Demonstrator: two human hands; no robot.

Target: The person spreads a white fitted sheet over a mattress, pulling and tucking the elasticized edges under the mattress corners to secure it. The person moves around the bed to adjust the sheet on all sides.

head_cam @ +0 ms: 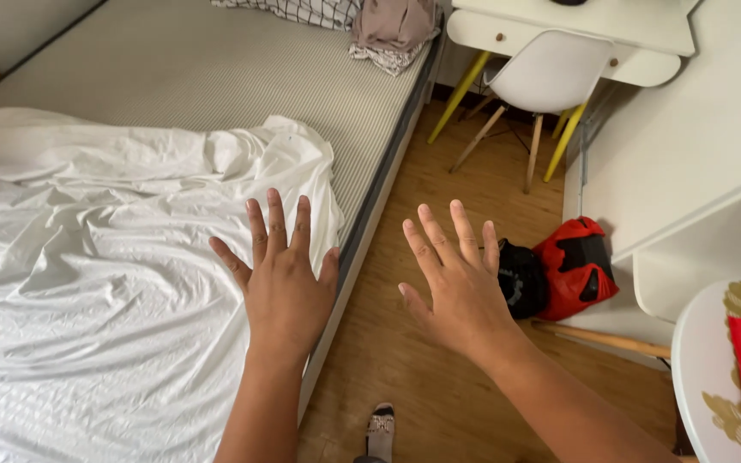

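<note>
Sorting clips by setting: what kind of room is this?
Most likely a bedroom: a bed with a crumpled white sheet, plus a white desk and chair on wood flooring.

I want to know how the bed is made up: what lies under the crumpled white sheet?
The white sheet lies on a grey striped mattress, bare beyond it. The left hand is over the sheet's edge. What is under the sheet itself is covered.

Both hands (370, 287) flat, fingers spread
</note>
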